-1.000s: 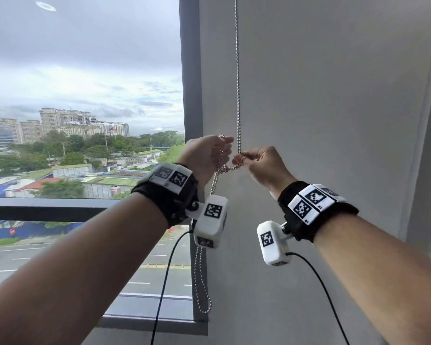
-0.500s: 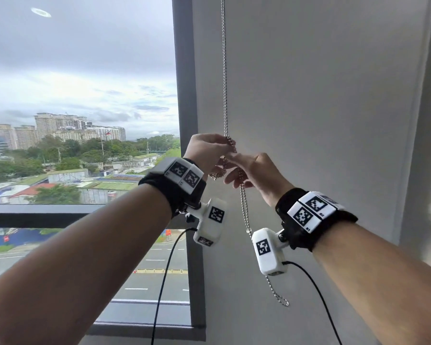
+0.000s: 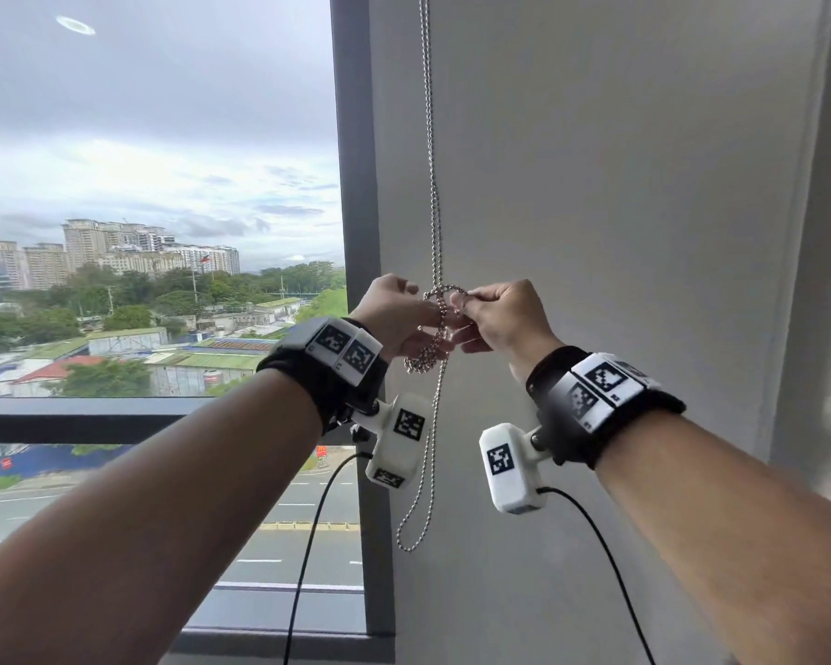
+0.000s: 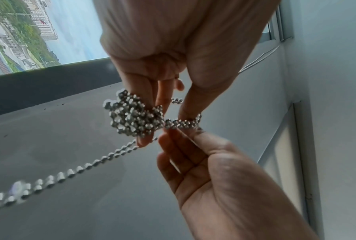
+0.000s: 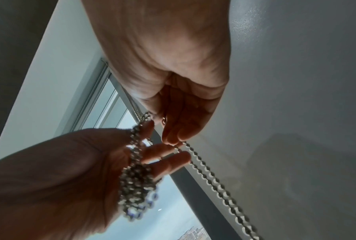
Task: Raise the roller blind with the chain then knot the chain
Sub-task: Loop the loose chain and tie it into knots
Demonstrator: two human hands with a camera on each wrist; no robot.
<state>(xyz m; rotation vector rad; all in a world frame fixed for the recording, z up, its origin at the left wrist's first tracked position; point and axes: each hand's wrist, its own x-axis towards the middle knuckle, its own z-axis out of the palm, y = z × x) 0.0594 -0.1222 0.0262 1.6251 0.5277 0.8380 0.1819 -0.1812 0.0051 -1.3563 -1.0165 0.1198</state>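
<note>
A silver bead chain (image 3: 433, 194) hangs down the grey wall beside the window. At chest height its coils are wound round the fingers of my left hand (image 3: 404, 314), seen as a bundle (image 4: 135, 117) in the left wrist view. My right hand (image 3: 480, 309) pinches a short stretch of chain (image 4: 183, 124) just right of that bundle, and a small loop (image 3: 444, 289) arches between the two hands. The rest of the chain falls as a long loop (image 3: 411, 530) below my wrists. No blind covers the window pane (image 3: 164, 184) in the head view.
A dark window post (image 3: 356, 208) stands just left of the chain, with a horizontal rail (image 3: 92, 415) across the glass. The plain grey wall (image 3: 644, 208) fills the right side. Black cables (image 3: 315, 544) hang from both wrist cameras.
The hands have drawn slightly apart, with a small chain loop now arched between them. The hanging tail has swung from below my right hand to below my left wrist.
</note>
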